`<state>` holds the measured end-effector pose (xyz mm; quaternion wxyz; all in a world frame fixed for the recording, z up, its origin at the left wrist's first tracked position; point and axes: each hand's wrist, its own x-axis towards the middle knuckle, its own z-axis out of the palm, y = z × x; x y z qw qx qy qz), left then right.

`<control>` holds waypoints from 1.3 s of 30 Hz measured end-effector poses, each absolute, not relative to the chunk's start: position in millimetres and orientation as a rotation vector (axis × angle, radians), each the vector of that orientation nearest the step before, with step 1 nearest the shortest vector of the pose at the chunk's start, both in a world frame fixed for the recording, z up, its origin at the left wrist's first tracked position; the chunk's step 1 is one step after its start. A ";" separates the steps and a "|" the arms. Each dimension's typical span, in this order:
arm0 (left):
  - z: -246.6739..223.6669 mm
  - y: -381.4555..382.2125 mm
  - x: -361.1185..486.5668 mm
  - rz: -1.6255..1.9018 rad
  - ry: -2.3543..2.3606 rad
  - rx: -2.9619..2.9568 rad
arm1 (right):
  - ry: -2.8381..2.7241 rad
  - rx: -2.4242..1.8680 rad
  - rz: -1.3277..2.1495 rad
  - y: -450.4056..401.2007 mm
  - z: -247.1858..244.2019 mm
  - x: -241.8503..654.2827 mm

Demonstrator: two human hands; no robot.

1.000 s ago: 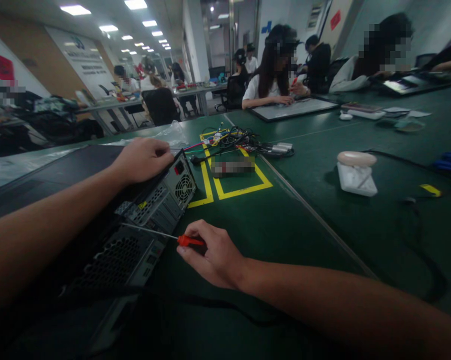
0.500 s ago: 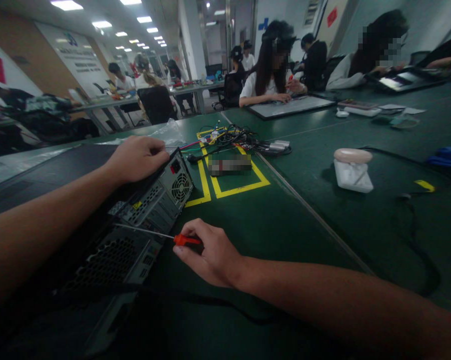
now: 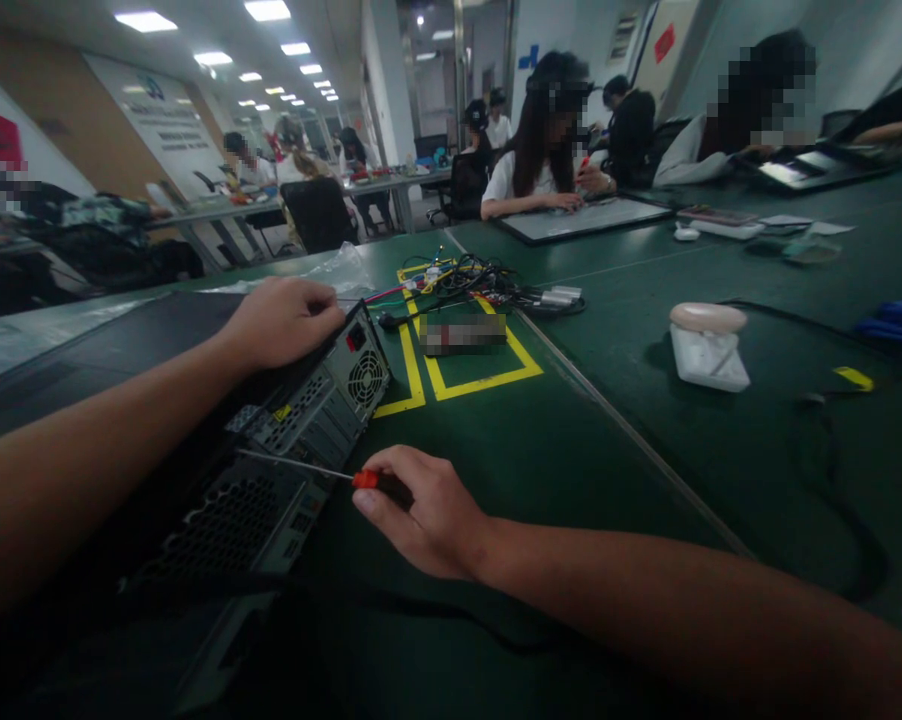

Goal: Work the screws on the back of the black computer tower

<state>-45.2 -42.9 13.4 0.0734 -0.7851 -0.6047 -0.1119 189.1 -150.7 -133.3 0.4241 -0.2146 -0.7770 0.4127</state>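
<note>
A black computer case [image 3: 173,330] lies at the left, with its grey metal back panel [image 3: 312,425] turned toward my right hand. My left hand [image 3: 282,320] is closed over the case's top near the rear edge, its fingers curled and partly hidden. In my right hand [image 3: 425,510] is a screwdriver [image 3: 365,480] with a red and dark handle, pinched between thumb and fingers. Its thin shaft reaches left to the case's back, near a honeycomb grille [image 3: 222,520]. Where the tip meets the case is too dark to make out.
Beyond the case lie tangled cables [image 3: 481,280] and a blurred-out object [image 3: 462,334] within yellow tape [image 3: 488,384]. A white box with a rounded pinkish top [image 3: 710,345] and a black cord [image 3: 833,470] are at right. Across the table a person [image 3: 541,150] works over a flat panel [image 3: 586,215].
The screwdriver handle has turned in my right hand, showing a darker side. My view has shifted slightly; my left hand stays on the case.
</note>
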 end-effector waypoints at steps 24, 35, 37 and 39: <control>13.3 -43.0 -44.5 -0.349 -1.829 -2.346 | -1.954 -0.552 1.030 -149.9 -135.7 187.9; 13.0 -43.0 -45.2 -0.333 -1.841 -2.336 | -1.966 -0.586 1.050 -150.9 -135.6 188.5; 13.0 -43.1 -45.7 -0.335 -1.829 -2.343 | -1.958 -0.584 1.051 -151.1 -135.7 188.5; 13.0 -43.3 -45.9 -0.335 -1.826 -2.345 | -1.952 -0.582 1.051 -151.1 -135.8 188.2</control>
